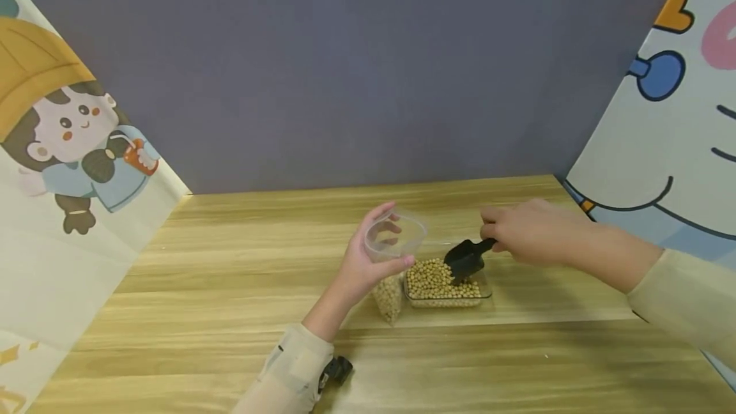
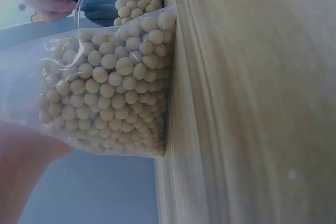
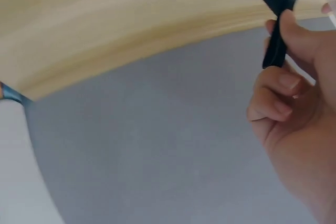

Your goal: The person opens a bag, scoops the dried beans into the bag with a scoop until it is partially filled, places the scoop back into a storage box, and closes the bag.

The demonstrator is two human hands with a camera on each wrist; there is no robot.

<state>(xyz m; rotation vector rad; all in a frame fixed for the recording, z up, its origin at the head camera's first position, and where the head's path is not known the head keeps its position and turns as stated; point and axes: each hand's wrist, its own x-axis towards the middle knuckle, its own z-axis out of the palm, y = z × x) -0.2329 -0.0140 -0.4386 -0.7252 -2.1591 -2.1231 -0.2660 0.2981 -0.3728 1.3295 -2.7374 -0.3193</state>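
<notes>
My left hand [image 1: 361, 259] holds a clear plastic bag [image 2: 107, 90] around its wide, rounded mouth, thumb in front and fingers curled behind. Pale round soybeans fill the bag's lower part, whose base meets the tabletop in the left wrist view. Just to the right stands a clear rectangular container [image 1: 487, 291] with soybeans [image 1: 428, 278] in it. My right hand [image 1: 526, 230] pinches the handle of a small black scoop [image 1: 467, 262] between thumb and fingers. The scoop tilts down to the left, its front edge at the beans in the container.
The wooden tabletop [image 1: 230, 286] ends at a grey back wall [image 1: 356, 82]. Panels with cartoon prints rise on the left [image 1: 63, 165] and on the right [image 1: 644, 158]. A black wrist device [image 1: 338, 369] juts from the left sleeve.
</notes>
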